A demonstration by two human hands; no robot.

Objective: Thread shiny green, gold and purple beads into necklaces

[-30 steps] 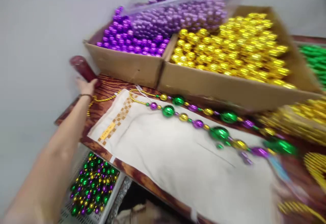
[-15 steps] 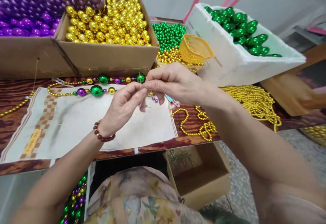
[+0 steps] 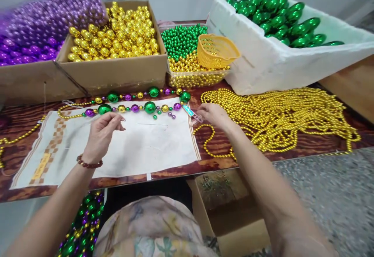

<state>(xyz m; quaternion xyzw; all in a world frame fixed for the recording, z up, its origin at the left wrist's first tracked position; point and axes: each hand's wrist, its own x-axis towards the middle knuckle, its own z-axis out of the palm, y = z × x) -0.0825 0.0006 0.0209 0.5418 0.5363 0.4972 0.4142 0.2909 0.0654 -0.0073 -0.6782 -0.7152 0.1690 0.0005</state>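
Observation:
My left hand [image 3: 102, 134] hovers over the left-middle of the white cloth [image 3: 131, 152], thumb and forefinger pinched; whatever they hold is too fine to make out. Past its fingertips lies a bead strand [image 3: 134, 108] with green, purple and gold balls, looped along the cloth's far edge. A few loose small beads [image 3: 172, 115] sit near it. At the cloth's right edge, my right hand [image 3: 214, 116] has its curled fingers on the pink end of a small tool [image 3: 188, 111] with a blue label, seemingly thread snips. A thin dark line, perhaps a needle [image 3: 152, 124], rests on the cloth.
Boxes of gold balls [image 3: 113, 60] and purple balls [image 3: 27, 56] stand behind. A tub of small beads [image 3: 195, 78] holds a yellow basket [image 3: 216, 52]. Right are a foam box [image 3: 248, 50] with green ovals and gold bead strings [image 3: 286, 120]. A carton [image 3: 239, 237] sits below.
My hands have parted from their pinch above the cloth. The left moved left and down; the right went right to the pink-ended tool. The view has shifted, showing more of the gold strings.

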